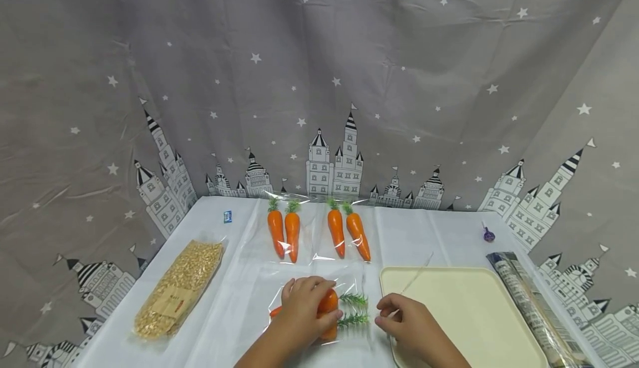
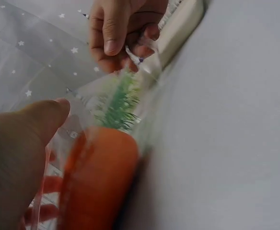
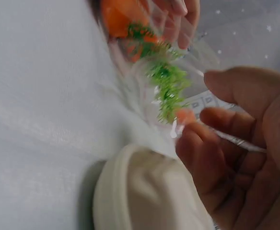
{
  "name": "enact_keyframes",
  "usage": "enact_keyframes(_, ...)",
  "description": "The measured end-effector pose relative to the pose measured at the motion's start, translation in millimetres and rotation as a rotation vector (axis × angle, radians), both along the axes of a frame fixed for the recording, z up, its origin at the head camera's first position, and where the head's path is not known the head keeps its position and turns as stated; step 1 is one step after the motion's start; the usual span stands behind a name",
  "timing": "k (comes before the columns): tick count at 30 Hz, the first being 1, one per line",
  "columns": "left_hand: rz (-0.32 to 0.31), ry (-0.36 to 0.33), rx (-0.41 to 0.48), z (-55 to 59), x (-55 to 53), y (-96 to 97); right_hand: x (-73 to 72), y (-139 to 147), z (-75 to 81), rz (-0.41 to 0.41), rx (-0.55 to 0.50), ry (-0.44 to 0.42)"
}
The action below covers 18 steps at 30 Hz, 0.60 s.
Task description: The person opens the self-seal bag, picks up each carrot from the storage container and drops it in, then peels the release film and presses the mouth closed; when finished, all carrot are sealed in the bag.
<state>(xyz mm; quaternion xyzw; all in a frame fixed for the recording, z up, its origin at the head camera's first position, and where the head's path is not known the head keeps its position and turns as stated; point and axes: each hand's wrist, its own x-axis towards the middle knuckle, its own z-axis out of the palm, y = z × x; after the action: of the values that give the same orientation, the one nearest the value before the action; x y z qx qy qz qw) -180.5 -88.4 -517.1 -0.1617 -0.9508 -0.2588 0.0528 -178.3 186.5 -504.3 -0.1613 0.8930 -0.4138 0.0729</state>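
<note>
A clear plastic bag [image 1: 356,282] with orange carrots [image 1: 328,301] lies at the table's near middle, its green leafy tops [image 1: 353,319] pointing right. My left hand [image 1: 305,307] grips the carrots through the bag, thumb on the near side and fingers over the far side. The left wrist view shows the carrot [image 2: 99,177] beside that hand's thumb. Just right of the leafy tops is my right hand [image 1: 411,321], its fingers curled by the bag's end. A thin clear strip [image 1: 418,272] runs from its fingers over the tray's corner. Blur hides the exact pinch.
A cream tray [image 1: 464,307] lies right of the bag, with a long wrapped packet [image 1: 534,307] beyond it. Two bags of carrots [image 1: 292,232] [image 1: 344,235] lie behind. An oat bag [image 1: 179,290], a small blue packet [image 1: 227,216] and a purple lollipop [image 1: 488,235] lie around them.
</note>
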Motion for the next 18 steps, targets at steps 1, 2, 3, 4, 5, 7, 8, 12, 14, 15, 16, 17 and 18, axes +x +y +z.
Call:
enact_keyframes(1, 0.000, -0.037, 0.003, 3.9, -1.4, -0.4, 2.1, 1.7, 2.0, -0.016, 0.014, -0.021)
enact_keyframes(2, 0.002, -0.074, 0.008, 8.1, -3.2, -1.2, 4.4, 3.4, 3.9, -0.020, 0.013, -0.057)
enact_keyframes(3, 0.002, -0.101, 0.015, 12.2, -5.0, -2.5, 6.8, 5.0, 5.7, -0.010, 0.006, -0.101)
enact_keyframes(4, -0.001, -0.122, 0.021, 16.7, -7.0, -4.3, 9.5, 6.2, 7.1, 0.008, -0.003, -0.154)
enact_keyframes(5, -0.004, -0.132, 0.025, 21.0, -9.3, -6.4, 12.3, 7.5, 8.4, 0.039, -0.018, -0.210)
enact_keyframes(7, -0.010, -0.137, 0.043, 29.8, -14.8, -11.0, 18.1, 8.7, 8.1, 0.112, -0.045, -0.335)
enact_keyframes(8, -0.013, -0.140, 0.055, 34.2, -18.3, -13.3, 21.2, 8.4, 6.5, 0.153, -0.053, -0.383)
enact_keyframes(12, -0.014, -0.186, 0.103, 49.1, -35.8, -19.6, 30.9, -1.1, -6.3, 0.289, -0.068, -0.475)
enact_keyframes(14, -0.005, -0.225, 0.102, 53.8, -46.2, -20.0, 34.2, -10.2, -13.1, 0.329, -0.092, -0.481)
enact_keyframes(15, 0.001, -0.245, 0.096, 54.9, -51.3, -19.5, 35.1, -15.0, -15.6, 0.344, -0.109, -0.492)
enact_keyframes(16, 0.006, -0.261, 0.084, 55.3, -56.6, -18.6, 36.3, -20.0, -17.8, 0.350, -0.125, -0.501)
enact_keyframes(17, 0.013, -0.280, 0.069, 55.0, -61.7, -17.3, 37.4, -24.9, -19.9, 0.356, -0.146, -0.519)
enact_keyframes(18, 0.018, -0.305, 0.055, 54.4, -66.4, -15.7, 38.4, -29.8, -21.7, 0.358, -0.169, -0.543)
